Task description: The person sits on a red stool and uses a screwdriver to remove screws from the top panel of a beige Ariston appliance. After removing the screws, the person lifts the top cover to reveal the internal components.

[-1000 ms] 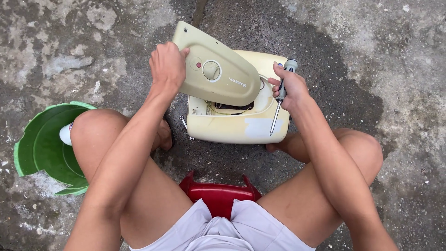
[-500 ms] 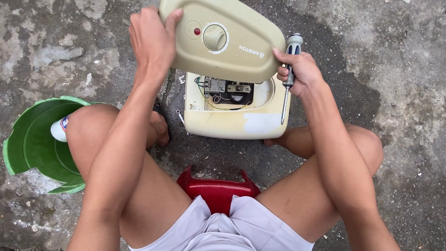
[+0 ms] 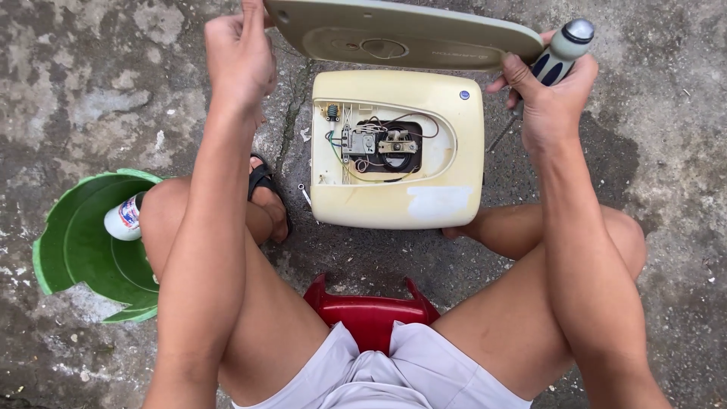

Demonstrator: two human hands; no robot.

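Head view, looking down: one cream cover panel (image 3: 401,34) is held up at the far edge, above one cream appliance body (image 3: 397,151) that lies flat on the concrete ground (image 3: 91,68). The left hand (image 3: 238,53) is clamped on the panel's left end, fingers curled over its edge. The right hand (image 3: 549,95) is closed around one screwdriver (image 3: 556,57) with a blue and grey handle, its thumb pressing the panel's right end; the shaft points down beside the body's right side. The body's one opening shows wiring and a black part inside. Left of the person's left knee sits one green plastic basin (image 3: 76,250) with a broken rim, one small white bottle (image 3: 125,218) lying in it. One red stool (image 3: 371,309) shows between the thighs, near the viewer. One sandalled foot (image 3: 266,198) rests just left of the body.
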